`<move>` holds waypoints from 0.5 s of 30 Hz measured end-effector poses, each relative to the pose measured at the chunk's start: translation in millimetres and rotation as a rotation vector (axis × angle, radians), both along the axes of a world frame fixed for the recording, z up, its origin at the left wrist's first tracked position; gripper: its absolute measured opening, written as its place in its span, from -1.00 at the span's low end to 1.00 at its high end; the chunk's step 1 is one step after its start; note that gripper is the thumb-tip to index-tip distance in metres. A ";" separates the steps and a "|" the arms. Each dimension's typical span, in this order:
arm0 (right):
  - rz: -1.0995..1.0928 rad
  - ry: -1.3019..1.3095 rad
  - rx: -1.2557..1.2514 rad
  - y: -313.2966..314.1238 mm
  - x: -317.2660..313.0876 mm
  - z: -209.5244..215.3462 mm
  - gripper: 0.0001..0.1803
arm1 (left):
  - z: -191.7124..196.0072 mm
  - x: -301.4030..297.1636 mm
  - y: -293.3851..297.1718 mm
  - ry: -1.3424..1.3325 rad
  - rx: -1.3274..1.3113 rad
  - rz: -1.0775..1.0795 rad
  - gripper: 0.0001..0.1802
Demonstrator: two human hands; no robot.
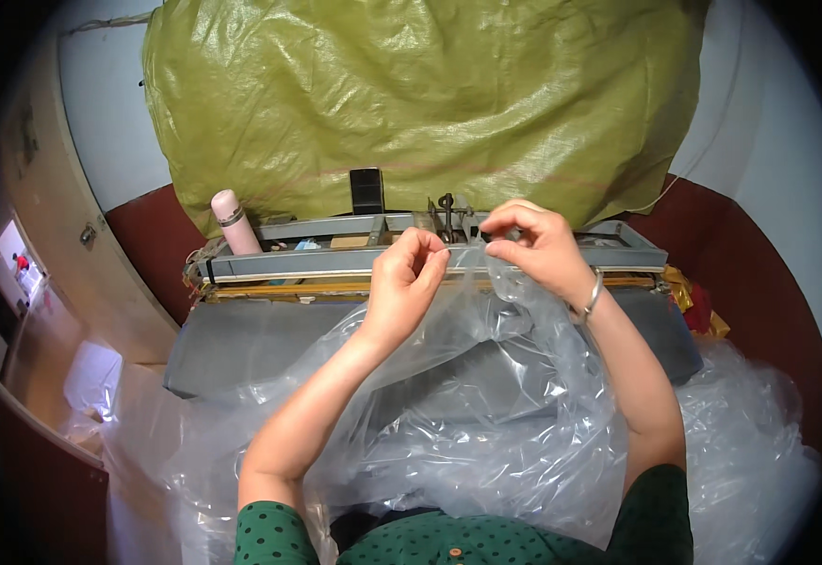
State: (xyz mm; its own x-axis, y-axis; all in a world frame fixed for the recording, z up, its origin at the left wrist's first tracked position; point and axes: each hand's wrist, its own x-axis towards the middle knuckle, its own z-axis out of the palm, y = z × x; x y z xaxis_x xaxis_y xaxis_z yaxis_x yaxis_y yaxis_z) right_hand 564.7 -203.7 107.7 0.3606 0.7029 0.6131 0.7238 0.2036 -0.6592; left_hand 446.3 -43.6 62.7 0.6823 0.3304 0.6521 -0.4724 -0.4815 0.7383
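Observation:
Clear plastic film (486, 386) spreads in loose, shiny folds across my front and rises to a gathered edge between my hands. My left hand (404, 285) is closed, with thumb and forefinger pinching this edge. Just to the right, my right hand (541, 250) curls its fingers and thumb round the film's upper part; its exact grip is partly hidden. The hands are a short gap apart, in front of a long grey metal frame (599, 254). A metal bracelet (594, 294) circles my right wrist.
Beneath the film lies a dark grey worktop (241, 334). A pink bottle (234, 223) and a phone (366, 191) stand along the frame, with scissors (446, 209) near its middle. A yellow-green sheet (411, 104) hangs behind. More film (740, 443) is heaped at right; a door (81, 198) is at left.

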 end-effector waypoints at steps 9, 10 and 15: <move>0.168 0.347 -0.145 32.6 31.5 -32.8 -0.74 | -26.6 21.1 8.4 0.151 0.195 0.126 -0.68; 0.172 0.361 -0.122 34.0 34.9 -34.6 -0.73 | -28.4 24.5 8.2 0.214 0.208 0.107 -0.65; 0.131 0.303 -0.087 32.0 43.3 -44.4 -0.74 | -41.7 41.9 3.6 0.203 0.052 0.046 -0.86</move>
State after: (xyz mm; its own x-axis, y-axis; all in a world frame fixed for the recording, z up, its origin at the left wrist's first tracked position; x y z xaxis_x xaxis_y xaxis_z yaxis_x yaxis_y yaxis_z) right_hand 607.9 -171.8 63.3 0.4205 0.8000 0.4279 0.4640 0.2156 -0.8592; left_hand 488.2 -39.9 21.1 0.7864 0.3339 0.5198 -0.2933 -0.5387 0.7898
